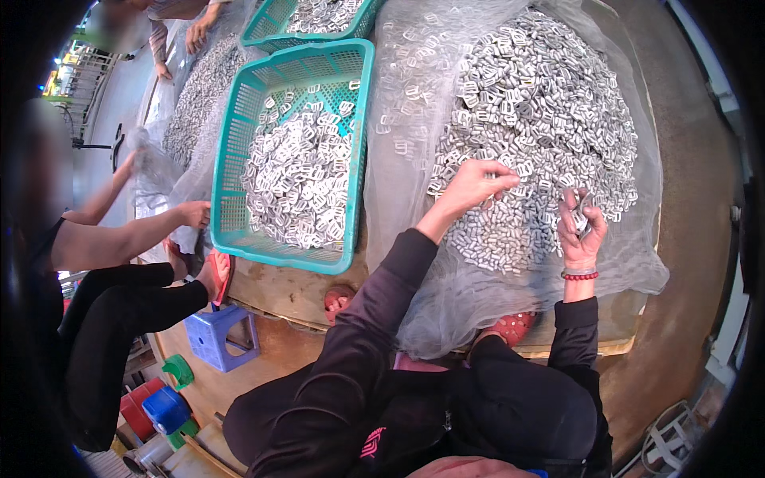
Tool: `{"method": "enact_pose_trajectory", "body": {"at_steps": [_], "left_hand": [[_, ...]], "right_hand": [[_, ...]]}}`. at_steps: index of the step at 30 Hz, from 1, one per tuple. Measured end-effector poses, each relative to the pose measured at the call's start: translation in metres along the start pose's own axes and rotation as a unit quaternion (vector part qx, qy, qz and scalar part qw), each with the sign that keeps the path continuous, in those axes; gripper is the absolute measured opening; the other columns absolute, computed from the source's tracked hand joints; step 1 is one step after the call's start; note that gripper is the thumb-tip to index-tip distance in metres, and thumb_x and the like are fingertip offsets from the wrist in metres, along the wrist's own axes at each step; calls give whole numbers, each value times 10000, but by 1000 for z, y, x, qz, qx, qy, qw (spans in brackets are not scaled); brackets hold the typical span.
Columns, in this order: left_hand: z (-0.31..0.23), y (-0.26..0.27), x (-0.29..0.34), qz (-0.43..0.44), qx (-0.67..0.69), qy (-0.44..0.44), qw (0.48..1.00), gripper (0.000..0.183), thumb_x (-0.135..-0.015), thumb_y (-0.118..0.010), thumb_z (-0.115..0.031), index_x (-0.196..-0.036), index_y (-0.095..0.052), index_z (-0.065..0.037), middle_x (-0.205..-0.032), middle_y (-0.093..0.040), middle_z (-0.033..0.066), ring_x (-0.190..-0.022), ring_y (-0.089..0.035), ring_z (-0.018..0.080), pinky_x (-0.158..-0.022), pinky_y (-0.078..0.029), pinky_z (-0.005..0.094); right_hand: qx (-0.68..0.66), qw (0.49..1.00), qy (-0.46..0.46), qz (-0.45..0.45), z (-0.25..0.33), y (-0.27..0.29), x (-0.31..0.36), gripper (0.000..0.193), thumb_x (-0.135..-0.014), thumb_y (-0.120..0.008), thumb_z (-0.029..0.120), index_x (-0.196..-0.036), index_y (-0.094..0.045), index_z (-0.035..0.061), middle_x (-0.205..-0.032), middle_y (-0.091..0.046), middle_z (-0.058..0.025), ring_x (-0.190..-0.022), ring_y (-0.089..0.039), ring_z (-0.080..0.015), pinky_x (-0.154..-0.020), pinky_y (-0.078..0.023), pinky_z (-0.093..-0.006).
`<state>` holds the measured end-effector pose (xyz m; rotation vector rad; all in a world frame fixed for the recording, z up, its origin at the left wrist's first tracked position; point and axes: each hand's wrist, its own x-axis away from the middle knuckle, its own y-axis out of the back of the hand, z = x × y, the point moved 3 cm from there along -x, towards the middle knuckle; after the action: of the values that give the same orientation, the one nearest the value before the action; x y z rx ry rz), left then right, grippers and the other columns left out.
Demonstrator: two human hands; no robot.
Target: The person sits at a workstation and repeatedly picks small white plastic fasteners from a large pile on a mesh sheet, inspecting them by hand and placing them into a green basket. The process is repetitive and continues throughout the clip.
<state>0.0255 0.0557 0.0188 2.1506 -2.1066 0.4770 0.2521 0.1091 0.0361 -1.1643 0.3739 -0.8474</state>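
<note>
A large heap of grey metal buckles [542, 72] mixed with small pellet-like stones lies on a translucent mesh sheet in front of me. Closer in, mostly loose pellets [490, 239] are spread. My left hand [476, 185] reaches over the left part of the heap, its fingertips pinched together; whether something is between them I cannot make out. At the right edge of the pellets, my right hand [582, 231] is turned palm up. Its curled fingers hold a few metal buckles [583, 217]. A red bead bracelet circles that wrist.
Left of the heap stands a turquoise plastic basket [362, 159] partly filled with buckles; a second basket [271, 36] sits behind it. A co-worker's hand [195, 213] touches the near basket. Another person's hand [199, 32] is over a far heap. A blue stool [219, 338] stands lower left.
</note>
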Motion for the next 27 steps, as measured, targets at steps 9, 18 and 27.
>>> {"method": "enact_pose_trajectory", "body": {"at_steps": [9,18,27], "left_hand": [[39,-30,-20,-88,-457,-87,881,294,-739,-742,-159,-902,-570,16,-946,-580,218,-858,-616,426,-718,-507,510],[-24,-30,13,156,-314,-161,922,256,-759,-663,-95,-985,-584,-4,-863,-651,194,-829,-634,374,-730,-485,448],[-53,-15,40,77,-295,-205,930,300,-782,-690,-145,-1028,-615,10,-815,-652,199,-810,-639,367,-715,-490,432]], "right_hand": [[94,977,-40,-185,-11,41,0,417,-896,-560,184,-1268,-513,3,-997,-615,-146,-601,-576,-147,-328,-360,-178],[348,907,-194,-137,-36,25,-4,198,-877,-631,132,-999,-623,-24,-804,-633,-64,-504,-530,-103,-344,-327,-177],[221,950,-206,-77,-56,17,6,223,-893,-609,192,-994,-587,-4,-690,-566,-75,-433,-483,-131,-315,-309,-185]]}}
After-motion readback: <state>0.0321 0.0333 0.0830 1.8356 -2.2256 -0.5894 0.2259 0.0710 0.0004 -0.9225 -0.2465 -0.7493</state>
